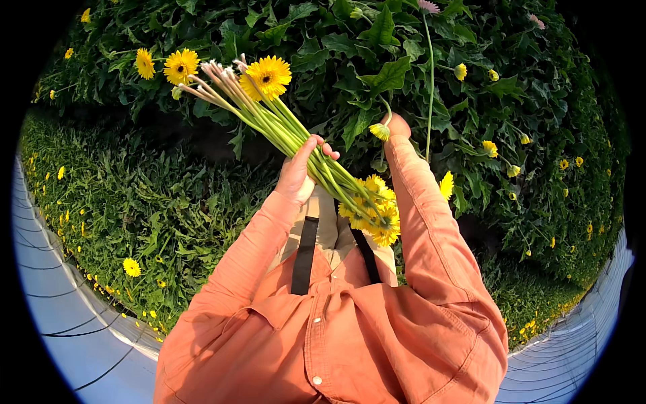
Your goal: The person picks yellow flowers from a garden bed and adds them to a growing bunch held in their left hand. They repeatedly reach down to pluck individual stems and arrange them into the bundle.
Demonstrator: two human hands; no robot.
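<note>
My left hand (pixel 303 169) is closed around a bunch of cut gerbera stems (pixel 282 126), held slantwise. Their pale cut ends point to the upper left, while the yellow gerbera heads (pixel 376 209) hang at the lower right, in front of my trousers. My right hand (pixel 397 125) reaches down into the dark green leaves; only its back part shows, and its fingers are hidden. A half-closed yellow gerbera (pixel 379 132) droops on its curved stem beside that hand. To the right of the wrist stands a long green stem (pixel 430 86) with a pink flower (pixel 428 6) at its top.
Dense gerbera foliage (pixel 323 45) fills the bed ahead. An open yellow gerbera (pixel 266 78) shows by the bunch's cut ends, with another (pixel 181 66) farther left. A second leafy row (pixel 166 202) lies at the left. Pale sheeting (pixel 60 303) curves along the lower left rim.
</note>
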